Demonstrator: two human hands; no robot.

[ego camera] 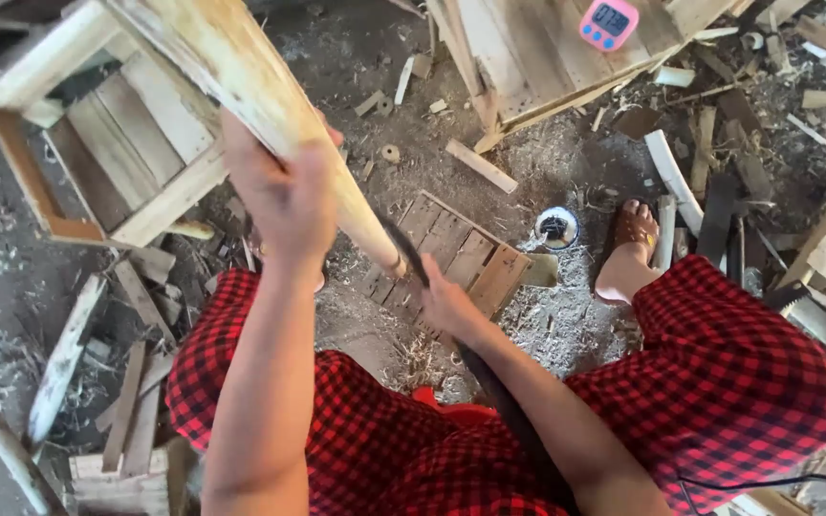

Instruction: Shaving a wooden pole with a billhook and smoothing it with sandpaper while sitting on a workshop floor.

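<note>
Left hand (284, 196) grips 1 pale wooden stick (270, 105), tip on slatted board (456, 253); right hand (446, 306) clasps dark blade (403, 250) against it.

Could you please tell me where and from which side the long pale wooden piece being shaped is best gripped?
Probably at mid-length, where the left hand wraps the wooden piece, coming from the near side. It slants from a wide upper end to a tapered tip resting on the slatted board, where the right hand works a dark blade, so gripping above keeps clear.

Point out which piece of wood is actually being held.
The long pale tapered stick, gripped by the left hand; every other piece lies loose on the ground.
</note>
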